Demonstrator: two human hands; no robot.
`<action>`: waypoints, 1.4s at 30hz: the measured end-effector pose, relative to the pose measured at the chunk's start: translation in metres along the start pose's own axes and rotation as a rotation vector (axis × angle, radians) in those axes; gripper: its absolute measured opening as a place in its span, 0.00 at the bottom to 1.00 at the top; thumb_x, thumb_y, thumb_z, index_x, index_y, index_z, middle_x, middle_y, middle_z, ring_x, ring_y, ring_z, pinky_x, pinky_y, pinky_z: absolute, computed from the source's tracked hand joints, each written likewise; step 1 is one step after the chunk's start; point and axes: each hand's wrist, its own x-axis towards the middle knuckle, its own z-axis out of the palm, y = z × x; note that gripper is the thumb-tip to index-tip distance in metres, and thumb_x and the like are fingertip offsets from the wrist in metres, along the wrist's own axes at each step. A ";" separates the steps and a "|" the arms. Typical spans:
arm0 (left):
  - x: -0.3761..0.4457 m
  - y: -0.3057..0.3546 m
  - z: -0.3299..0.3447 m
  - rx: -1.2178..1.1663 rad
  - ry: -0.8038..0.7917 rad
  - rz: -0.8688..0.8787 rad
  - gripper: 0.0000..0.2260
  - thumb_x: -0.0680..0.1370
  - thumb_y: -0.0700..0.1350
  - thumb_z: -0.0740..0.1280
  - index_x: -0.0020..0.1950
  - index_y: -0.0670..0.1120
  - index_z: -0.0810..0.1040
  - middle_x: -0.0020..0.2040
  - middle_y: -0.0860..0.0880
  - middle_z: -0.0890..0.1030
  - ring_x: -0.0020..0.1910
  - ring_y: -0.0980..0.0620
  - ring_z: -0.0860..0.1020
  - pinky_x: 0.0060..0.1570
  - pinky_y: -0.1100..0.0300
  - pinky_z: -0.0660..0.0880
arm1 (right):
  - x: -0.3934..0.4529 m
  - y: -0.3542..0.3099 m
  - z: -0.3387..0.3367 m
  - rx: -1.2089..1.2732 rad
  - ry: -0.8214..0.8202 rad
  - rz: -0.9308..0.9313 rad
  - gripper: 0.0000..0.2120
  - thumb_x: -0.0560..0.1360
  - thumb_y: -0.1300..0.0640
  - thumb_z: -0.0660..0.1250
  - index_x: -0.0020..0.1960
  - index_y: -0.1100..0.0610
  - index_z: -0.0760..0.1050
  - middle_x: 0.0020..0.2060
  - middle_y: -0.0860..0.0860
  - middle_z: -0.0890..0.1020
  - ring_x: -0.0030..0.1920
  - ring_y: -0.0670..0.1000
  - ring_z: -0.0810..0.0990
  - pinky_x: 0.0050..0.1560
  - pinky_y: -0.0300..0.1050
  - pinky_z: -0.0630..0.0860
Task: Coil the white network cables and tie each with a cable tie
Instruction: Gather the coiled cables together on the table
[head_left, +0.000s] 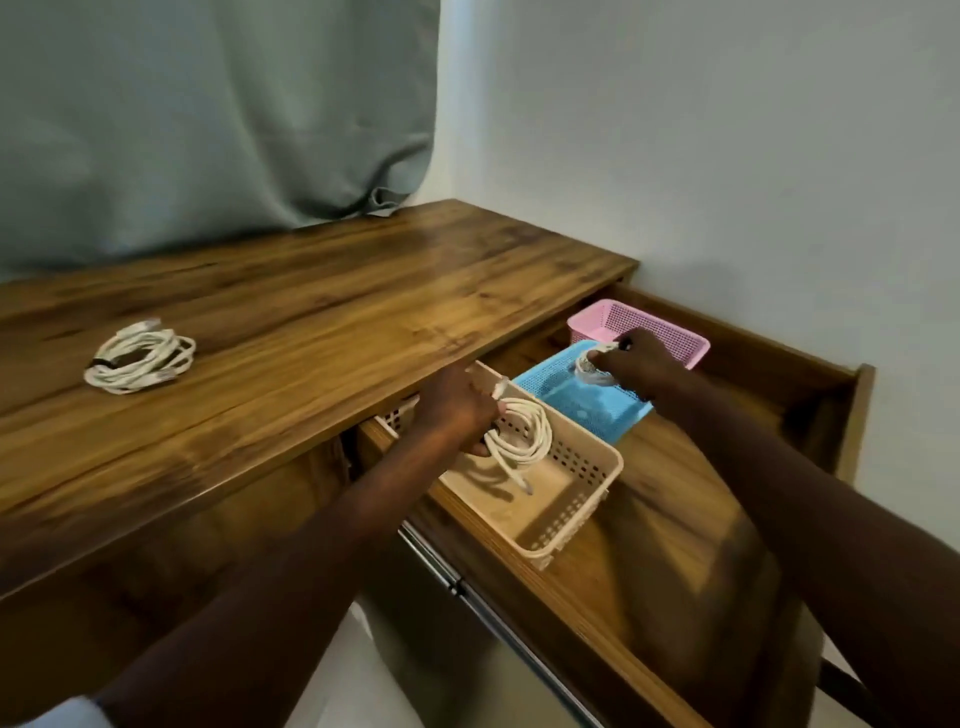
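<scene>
— So where are you in the job right now?

— Judging by the layout, you're fetching: one coiled cable already lies on the desk top, banded with a dark tie, and your left hand grips a second white cable over the beige basket in the open drawer.

— And my right hand?

— Your right hand reaches into the blue basket, fingers curled round a small pale bundle. It's too blurred to say whether that's ties or more cable.

— What does the next move need?

— Probably lifting both clear of the baskets without snagging the dangling plug, then setting them on the desk to tidy the loops. The pink basket sits just behind.
</scene>
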 end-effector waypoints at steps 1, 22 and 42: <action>0.003 -0.003 0.003 0.039 -0.009 -0.005 0.06 0.78 0.37 0.76 0.49 0.37 0.80 0.40 0.41 0.82 0.37 0.42 0.84 0.41 0.41 0.86 | 0.001 0.003 0.002 -0.044 -0.029 0.026 0.06 0.79 0.57 0.71 0.49 0.60 0.78 0.36 0.55 0.79 0.32 0.49 0.73 0.22 0.36 0.67; -0.024 -0.012 -0.089 0.604 0.454 0.681 0.04 0.82 0.48 0.67 0.53 0.51 0.81 0.49 0.52 0.84 0.48 0.51 0.80 0.45 0.53 0.74 | 0.003 -0.039 0.059 -0.354 0.175 -0.403 0.09 0.74 0.61 0.68 0.51 0.58 0.84 0.50 0.56 0.86 0.52 0.59 0.83 0.51 0.50 0.77; -0.031 -0.126 -0.317 0.868 0.619 0.068 0.22 0.86 0.61 0.55 0.62 0.45 0.79 0.61 0.42 0.81 0.63 0.39 0.78 0.61 0.44 0.74 | -0.103 -0.243 0.329 -0.174 -0.430 -1.282 0.21 0.77 0.46 0.71 0.70 0.45 0.77 0.65 0.47 0.82 0.63 0.52 0.79 0.63 0.48 0.71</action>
